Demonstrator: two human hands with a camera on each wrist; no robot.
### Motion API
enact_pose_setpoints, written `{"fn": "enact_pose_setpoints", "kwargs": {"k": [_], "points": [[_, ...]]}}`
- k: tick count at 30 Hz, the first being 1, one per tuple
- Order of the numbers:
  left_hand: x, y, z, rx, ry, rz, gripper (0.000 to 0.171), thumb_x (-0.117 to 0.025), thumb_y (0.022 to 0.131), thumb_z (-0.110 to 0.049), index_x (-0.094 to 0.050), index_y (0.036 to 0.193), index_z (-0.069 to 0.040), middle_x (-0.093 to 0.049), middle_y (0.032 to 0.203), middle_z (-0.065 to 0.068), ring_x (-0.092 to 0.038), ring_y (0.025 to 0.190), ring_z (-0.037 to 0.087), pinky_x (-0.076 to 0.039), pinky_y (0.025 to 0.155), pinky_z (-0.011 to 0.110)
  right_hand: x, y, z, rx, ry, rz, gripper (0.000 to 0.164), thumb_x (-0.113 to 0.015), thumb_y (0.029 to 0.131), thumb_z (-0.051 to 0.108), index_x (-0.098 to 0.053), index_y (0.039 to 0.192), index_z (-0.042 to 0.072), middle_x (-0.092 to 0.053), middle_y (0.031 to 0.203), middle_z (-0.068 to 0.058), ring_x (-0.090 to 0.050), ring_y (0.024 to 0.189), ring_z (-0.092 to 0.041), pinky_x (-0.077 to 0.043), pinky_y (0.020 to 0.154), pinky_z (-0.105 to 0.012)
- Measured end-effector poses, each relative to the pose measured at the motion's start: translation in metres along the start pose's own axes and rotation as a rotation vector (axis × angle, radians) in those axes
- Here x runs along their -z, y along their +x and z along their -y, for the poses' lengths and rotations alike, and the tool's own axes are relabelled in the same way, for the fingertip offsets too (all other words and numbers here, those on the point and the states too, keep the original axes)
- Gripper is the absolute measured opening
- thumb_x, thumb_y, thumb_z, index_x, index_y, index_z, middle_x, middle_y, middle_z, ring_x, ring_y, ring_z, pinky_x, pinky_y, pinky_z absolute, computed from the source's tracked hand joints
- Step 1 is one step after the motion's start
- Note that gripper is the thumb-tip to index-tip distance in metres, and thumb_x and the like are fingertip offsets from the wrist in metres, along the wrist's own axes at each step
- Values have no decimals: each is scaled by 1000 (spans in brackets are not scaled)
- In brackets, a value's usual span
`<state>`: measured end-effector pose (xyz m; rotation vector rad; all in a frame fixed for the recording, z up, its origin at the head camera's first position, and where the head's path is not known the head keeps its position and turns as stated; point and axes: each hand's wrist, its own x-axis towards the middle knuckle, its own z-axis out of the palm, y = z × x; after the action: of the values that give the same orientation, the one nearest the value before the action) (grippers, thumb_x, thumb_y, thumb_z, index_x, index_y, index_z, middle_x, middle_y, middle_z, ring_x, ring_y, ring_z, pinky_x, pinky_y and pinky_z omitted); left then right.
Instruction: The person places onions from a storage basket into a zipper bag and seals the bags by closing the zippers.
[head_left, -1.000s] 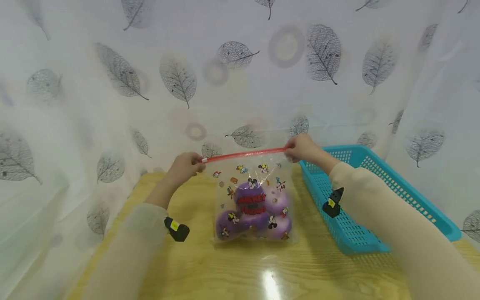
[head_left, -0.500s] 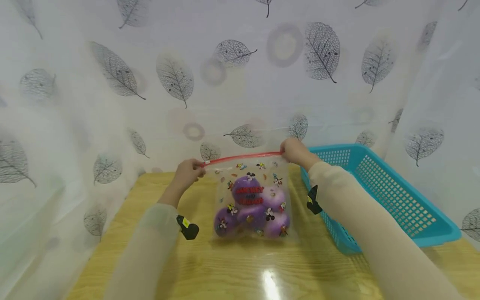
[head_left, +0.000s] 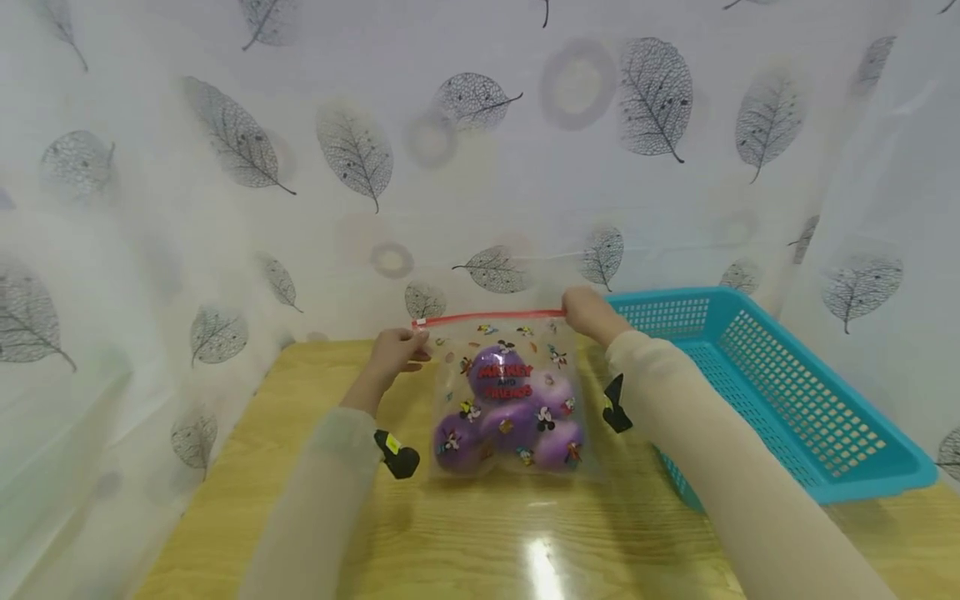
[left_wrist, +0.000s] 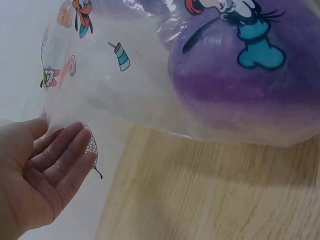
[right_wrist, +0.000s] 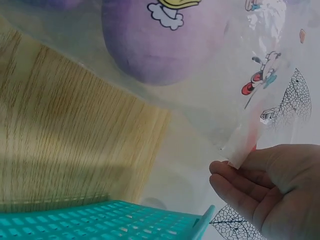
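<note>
A clear zip bag point(head_left: 450, 383) printed with cartoon characters stands on the table, with several round purple things point(head_left: 501, 371) showing through it. Along its top runs a red zip strip point(head_left: 487, 316), with a white slider point(head_left: 421, 322) at the left end. My left hand point(head_left: 395, 354) pinches the bag's upper left edge just below the slider; in the left wrist view its other fingers are loosely bent. At the opposite top corner, my right hand point(head_left: 591, 313) grips the bag between thumb and curled fingers, as the right wrist view shows.
A blue plastic basket point(head_left: 840, 375) with perforated sides stands to the right, partly behind my right sleeve. Beneath everything is a wooden table point(head_left: 322, 383). A whitish curtain point(head_left: 480, 192) with leaf prints hangs behind and at the sides.
My left hand has shifted right and down from the slider end to just below it. The right hand has come slightly left and lower, and the bag's top has sunk a little.
</note>
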<state>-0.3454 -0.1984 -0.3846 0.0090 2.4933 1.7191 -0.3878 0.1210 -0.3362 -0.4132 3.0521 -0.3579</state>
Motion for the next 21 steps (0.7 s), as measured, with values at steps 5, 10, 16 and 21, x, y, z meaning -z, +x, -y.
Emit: {"fn": "enact_pose_setpoints", "kwargs": {"k": [5, 10, 16, 21], "points": [[12, -10, -9, 8, 167, 40, 45, -43, 102, -26, -50, 126, 11, -63, 111, 26, -65, 100, 32, -55, 87, 42, 14, -7, 4, -36, 10, 68, 15, -51, 93, 4, -55, 80, -2, -56, 74, -12, -50, 64, -21, -46, 61, -33], [31, -20, -23, -39, 372, 89, 45, -42, 102, -27, -50, 127, 9, -64, 112, 25, -64, 103, 34, -54, 87, 43, 37, -19, 9, -10, -37, 97, 24, -55, 95, 14, -51, 74, 3, -48, 69, -6, -46, 63, -19, -44, 61, -33], [50, -36, -40, -160, 549, 57, 48, -42, 101, -33, -51, 128, 5, -63, 116, 23, -63, 103, 35, -52, 89, 49, 54, -32, 15, 15, -39, 131, 29, -56, 95, 22, -56, 80, -2, -56, 74, -11, -52, 66, -21, -49, 64, -35], [52, -54, -53, -232, 631, 16, 56, -42, 100, -42, -46, 135, 1, -53, 131, 22, -53, 116, 38, -46, 94, 53, 61, -47, 21, 37, -29, 167, 48, -53, 97, 28, -52, 119, -15, -56, 121, -31, -55, 110, -42, -48, 94, -50]]}}
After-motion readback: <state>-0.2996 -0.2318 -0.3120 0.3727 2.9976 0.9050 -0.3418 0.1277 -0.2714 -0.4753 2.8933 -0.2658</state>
